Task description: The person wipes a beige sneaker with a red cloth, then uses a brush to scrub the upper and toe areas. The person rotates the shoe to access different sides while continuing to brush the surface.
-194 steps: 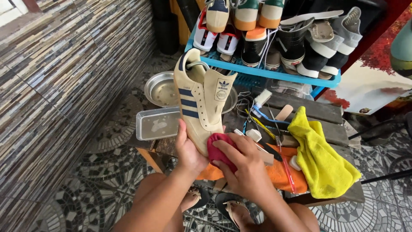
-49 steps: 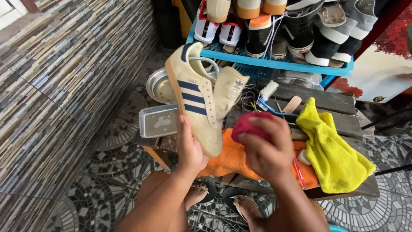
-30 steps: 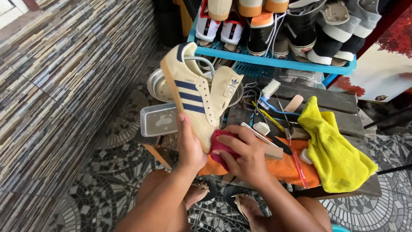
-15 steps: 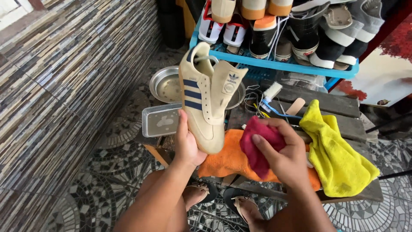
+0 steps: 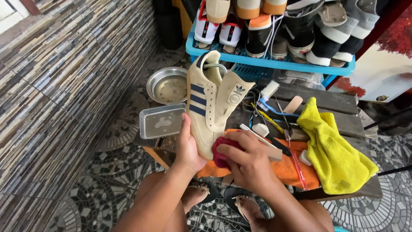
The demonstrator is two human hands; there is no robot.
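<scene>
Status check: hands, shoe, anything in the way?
Left hand grips cream shoe, toe down. Right hand presses red cloth to toe. Nothing blocking.

A round logo label [image 5: 234, 97] on the cream shoe's tongue [image 5: 231, 92], pale with dark marking

Striped stone wall [image 5: 56, 99], mosaic floor [image 5: 107, 189], blue shoe rack [image 5: 274, 64], wooden bench [image 5: 339, 111]

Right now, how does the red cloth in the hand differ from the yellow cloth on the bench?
The red cloth is small, bunched and pressed against the cream shoe by the right hand; the yellow cloth is larger, spread loose and untouched on the wooden bench. Both look soft and crumpled.
</scene>
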